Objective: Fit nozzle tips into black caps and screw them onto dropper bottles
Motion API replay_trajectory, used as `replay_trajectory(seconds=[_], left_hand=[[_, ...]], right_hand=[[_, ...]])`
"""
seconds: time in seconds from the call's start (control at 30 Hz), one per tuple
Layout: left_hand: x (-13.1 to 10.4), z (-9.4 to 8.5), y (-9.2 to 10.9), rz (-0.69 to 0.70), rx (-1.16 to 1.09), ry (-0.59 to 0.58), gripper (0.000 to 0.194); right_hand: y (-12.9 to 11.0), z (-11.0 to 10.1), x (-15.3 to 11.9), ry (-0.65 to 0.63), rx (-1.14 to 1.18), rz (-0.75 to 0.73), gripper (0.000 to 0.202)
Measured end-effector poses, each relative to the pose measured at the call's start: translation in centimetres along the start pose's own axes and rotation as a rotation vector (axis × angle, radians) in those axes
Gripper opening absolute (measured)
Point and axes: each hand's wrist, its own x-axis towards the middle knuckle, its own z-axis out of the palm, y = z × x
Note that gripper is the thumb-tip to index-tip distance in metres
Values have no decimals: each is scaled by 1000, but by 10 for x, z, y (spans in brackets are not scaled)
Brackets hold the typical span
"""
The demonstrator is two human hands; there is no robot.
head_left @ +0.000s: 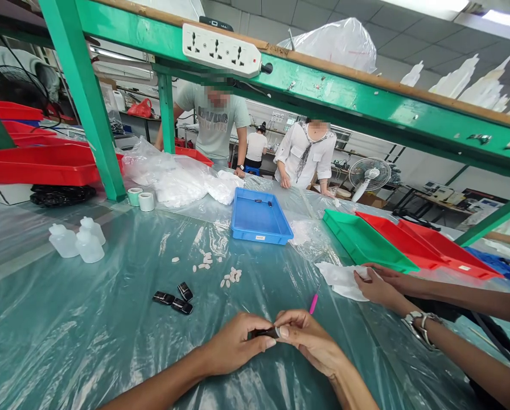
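A small black, shiny piece (261,333) is held between my two hands above the plastic-covered table. My left hand (233,344) grips its left end between thumb and fingers. My right hand (308,339) pinches its right end, where a pale bit shows at the fingertips; what that bit is I cannot tell. Several similar black pieces (181,306) lie on the table to the upper left. Beyond them are scattered small white oval pieces (230,277). A pink-handled pointed tool (313,303) lies just past my right hand.
A blue tray (261,232) with two small dark pieces stands ahead. Green (366,242) and red trays (434,245) sit at the right, white squeeze bottles (89,245) at the left. A co-worker's hands (378,285) hold white cloth or paper (342,279). A green shelf beam (323,85) crosses above.
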Motion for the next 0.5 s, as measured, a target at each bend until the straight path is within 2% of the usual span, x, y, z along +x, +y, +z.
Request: replay_trajectory(seconds=[0.17, 0.4, 0.5], left_hand=[[-1, -1, 5, -12, -45, -2, 32], [-7, -1, 11, -43, -78, -17, 27], [-10, 0, 13, -95, -42, -1, 27]], right_hand=[[7, 1, 0, -25, 224, 58, 21], [3, 12, -3, -183, 343, 56, 17], [4, 13, 0, -160, 285, 47, 22]])
